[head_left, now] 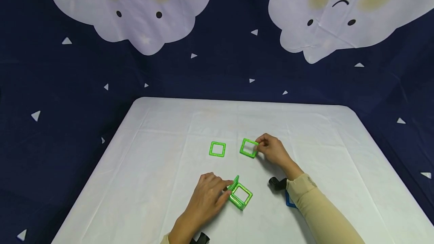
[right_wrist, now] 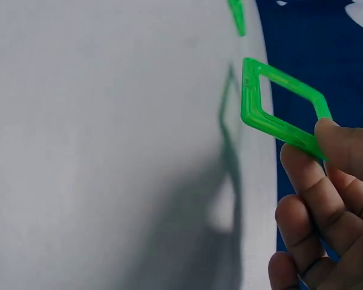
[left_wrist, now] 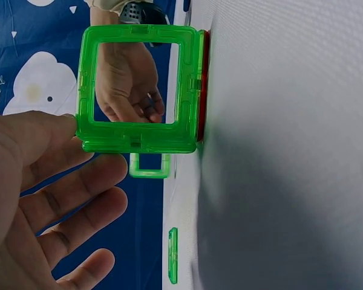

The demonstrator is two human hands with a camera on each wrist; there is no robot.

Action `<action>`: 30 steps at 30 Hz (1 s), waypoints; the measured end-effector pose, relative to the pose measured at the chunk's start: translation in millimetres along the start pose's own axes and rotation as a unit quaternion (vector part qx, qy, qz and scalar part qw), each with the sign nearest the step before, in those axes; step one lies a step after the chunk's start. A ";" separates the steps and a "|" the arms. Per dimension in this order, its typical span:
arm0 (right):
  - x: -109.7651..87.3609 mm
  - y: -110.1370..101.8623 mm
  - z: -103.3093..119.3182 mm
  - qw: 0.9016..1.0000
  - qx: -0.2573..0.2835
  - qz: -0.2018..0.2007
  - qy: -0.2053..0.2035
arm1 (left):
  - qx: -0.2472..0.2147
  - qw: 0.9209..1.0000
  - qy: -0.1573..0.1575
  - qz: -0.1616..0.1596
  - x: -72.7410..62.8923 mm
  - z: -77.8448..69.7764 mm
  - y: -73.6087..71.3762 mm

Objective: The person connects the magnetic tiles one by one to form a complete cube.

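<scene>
Apparently fetching, our right hand (head_left: 274,150) pinches a green square (head_left: 247,154) toward the table's (head_left: 152,142) far edge; our left hand (head_left: 208,193) pinches green frames (left_wrist: 139,135). Next likely needs steady alignment.

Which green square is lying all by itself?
The flat square on the table, left of the frame pinched by the right hand; the other green squares are joined together.

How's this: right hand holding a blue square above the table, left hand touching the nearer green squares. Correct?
Not quite: the right hand holds a green square, as the right wrist view shows. It is above the table, and the left hand touches the nearer green squares.
</scene>
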State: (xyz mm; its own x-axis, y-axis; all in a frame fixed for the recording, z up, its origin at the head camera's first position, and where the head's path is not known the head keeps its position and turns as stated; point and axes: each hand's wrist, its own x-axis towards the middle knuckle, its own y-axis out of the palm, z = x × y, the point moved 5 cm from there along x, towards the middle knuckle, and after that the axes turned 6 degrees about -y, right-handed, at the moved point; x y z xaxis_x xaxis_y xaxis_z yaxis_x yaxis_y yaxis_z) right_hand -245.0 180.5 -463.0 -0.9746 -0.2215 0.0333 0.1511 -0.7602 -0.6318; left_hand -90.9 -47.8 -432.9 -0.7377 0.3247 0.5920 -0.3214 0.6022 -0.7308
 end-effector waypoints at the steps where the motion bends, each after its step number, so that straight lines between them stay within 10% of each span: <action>1: -1.6 -0.8 0.9 1.000 0.008 -0.004 0.000 | 0.001 1.000 0.000 0.001 0.0 0.1 0.0; 30: -98.2 10.2 25.0 0.992 0.086 -0.081 0.052 | -0.016 0.999 -0.031 0.027 0.2 -0.6 1.8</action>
State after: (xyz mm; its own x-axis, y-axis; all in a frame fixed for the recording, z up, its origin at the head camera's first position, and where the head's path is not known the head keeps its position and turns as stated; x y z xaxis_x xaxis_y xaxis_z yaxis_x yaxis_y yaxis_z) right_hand -143.6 179.2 -453.4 -0.9988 -0.0306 0.0391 0.0079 -0.8754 -0.4833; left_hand -91.2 -46.3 -434.0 -0.7895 0.3117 0.5288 -0.2621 0.6077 -0.7497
